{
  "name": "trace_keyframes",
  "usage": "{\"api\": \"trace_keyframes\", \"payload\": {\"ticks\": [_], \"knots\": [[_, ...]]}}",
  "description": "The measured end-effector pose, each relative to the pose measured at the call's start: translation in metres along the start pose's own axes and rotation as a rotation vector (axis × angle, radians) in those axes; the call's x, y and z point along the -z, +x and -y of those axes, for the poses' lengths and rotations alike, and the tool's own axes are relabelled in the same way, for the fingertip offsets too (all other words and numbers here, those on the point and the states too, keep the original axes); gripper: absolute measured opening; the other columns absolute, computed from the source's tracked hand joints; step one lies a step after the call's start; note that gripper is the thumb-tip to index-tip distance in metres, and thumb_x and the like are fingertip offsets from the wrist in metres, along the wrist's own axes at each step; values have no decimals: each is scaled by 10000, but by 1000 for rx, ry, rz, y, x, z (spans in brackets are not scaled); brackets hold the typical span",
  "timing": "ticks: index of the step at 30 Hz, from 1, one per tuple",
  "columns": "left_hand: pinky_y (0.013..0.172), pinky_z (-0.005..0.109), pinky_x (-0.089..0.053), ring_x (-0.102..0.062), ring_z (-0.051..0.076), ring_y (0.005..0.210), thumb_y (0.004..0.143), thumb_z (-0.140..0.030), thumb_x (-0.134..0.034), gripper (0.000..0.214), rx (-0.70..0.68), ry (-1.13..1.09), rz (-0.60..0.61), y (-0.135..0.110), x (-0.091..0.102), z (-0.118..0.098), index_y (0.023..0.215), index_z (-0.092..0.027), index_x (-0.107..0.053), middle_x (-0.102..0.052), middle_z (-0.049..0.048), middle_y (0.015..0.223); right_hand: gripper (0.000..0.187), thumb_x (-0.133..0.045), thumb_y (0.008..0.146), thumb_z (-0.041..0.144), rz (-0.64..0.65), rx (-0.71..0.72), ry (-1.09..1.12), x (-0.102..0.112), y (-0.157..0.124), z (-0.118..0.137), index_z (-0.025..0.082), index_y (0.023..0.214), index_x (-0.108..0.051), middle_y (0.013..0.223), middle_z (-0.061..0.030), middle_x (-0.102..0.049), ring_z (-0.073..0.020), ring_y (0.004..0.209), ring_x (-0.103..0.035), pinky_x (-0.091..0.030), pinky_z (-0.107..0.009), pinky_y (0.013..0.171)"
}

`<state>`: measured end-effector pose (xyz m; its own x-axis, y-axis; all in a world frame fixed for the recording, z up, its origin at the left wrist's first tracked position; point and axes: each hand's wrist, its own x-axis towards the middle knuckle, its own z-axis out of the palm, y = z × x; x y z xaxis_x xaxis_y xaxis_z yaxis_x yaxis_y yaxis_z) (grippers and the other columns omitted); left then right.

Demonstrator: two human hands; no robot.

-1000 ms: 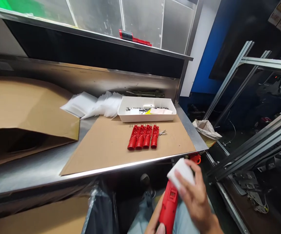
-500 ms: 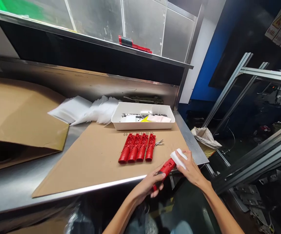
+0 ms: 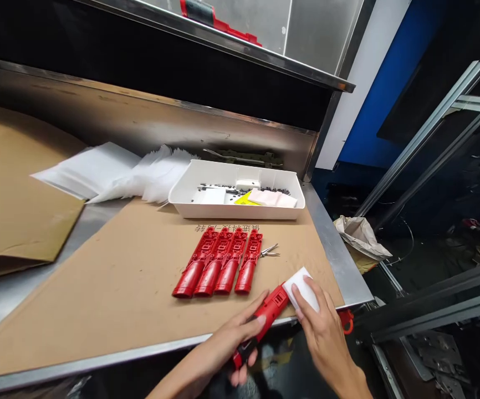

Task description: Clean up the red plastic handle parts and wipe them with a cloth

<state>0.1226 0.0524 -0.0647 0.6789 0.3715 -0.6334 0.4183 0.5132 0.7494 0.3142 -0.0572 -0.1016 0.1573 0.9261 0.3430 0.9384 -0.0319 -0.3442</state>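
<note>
My left hand (image 3: 231,338) grips a red plastic housing (image 3: 265,316) near the front edge of the cardboard sheet (image 3: 119,293). My right hand (image 3: 321,332) presses a white sponge block (image 3: 302,291) against the housing's far end. Just behind them, several matching red housings (image 3: 217,269) lie side by side in a row on the cardboard. Small metal tweezers (image 3: 268,252) rest to the right of that row.
A white tray (image 3: 190,202) with small parts and labels stands at the back of the cardboard. White plastic bags (image 3: 111,174) are piled to its left. A cardboard box (image 3: 11,194) lies far left. A steel shelf (image 3: 240,50) carries a red tool. Aluminium frame rails (image 3: 431,138) stand right.
Both hands carried the red housing and white block up from my lap onto the front edge of the cardboard. The view has dropped closer to the table.
</note>
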Motion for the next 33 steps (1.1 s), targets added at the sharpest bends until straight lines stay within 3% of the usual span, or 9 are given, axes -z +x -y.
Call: {"api": "trace_keyframes", "payload": {"ticks": [6, 12, 18, 23, 26, 30, 33], "knots": [[351, 112, -292, -406, 72, 381, 839, -546, -480, 824, 1, -42, -27, -1, -1, -1, 1522, -198, -178, -507, -21, 546, 499, -366, 985, 165, -25, 8, 24, -5, 14, -3, 384, 1430, -426, 1429, -54, -496, -256, 1204, -528, -526, -444, 947], [296, 160, -257, -407, 122, 348, 664, -705, -522, 1119, 15, 5, -26, 7, 0, 4, 1527, -153, -73, -488, -41, 481, 517, -359, 979, 154, -5, 25, 81, -3, 11, 1, 379, 1442, -410, 1431, -48, -499, -257, 1231, -518, -521, -432, 955], [338, 183, -299, -433, 119, 354, 799, -641, -448, 911, -62, 81, -179, 6, -20, 20, 1534, -215, -120, -472, -47, 519, 458, -311, 985, 244, 103, -190, -13, 4, 28, 27, 322, 1391, -507, 1393, -92, -522, -317, 1160, -588, -559, -480, 875], [438, 256, -400, -502, 178, 419, 895, -610, -355, 806, -162, 245, -305, -2, -53, 32, 1539, -184, -125, -464, -45, 514, 477, -296, 968, 338, -8, -241, -119, 0, -2, 52, 277, 1375, -538, 1358, -161, -523, -339, 1026, -672, -611, -432, 674], [609, 307, -452, -581, 232, 496, 940, -528, -286, 722, -213, 375, -359, -6, -70, 31, 1536, -147, -141, -493, -34, 468, 477, -297, 959, 318, -57, -260, -142, 0, -14, 57, 268, 1344, -573, 1330, -177, -532, -329, 970, -694, -610, -410, 621], [791, 359, -431, -688, 321, 810, 945, -482, -260, 699, -258, 405, -422, -1, -81, 33, 1540, -153, -97, -705, 99, 788, 474, -304, 952, 299, -32, -288, -187, 4, -10, 59, 266, 1343, -571, 1311, -178, -546, -326, 933, -705, -608, -418, 621], [831, 382, -421, -669, 356, 981, 943, -433, -268, 701, -202, 402, -390, 4, -84, 35, 1539, -152, -27, -700, 195, 1056, 479, -310, 944, 303, -61, -264, -217, 4, -13, 60, 256, 1335, -582, 1256, -193, -576, -320, 887, -716, -598, -389, 544]]}}
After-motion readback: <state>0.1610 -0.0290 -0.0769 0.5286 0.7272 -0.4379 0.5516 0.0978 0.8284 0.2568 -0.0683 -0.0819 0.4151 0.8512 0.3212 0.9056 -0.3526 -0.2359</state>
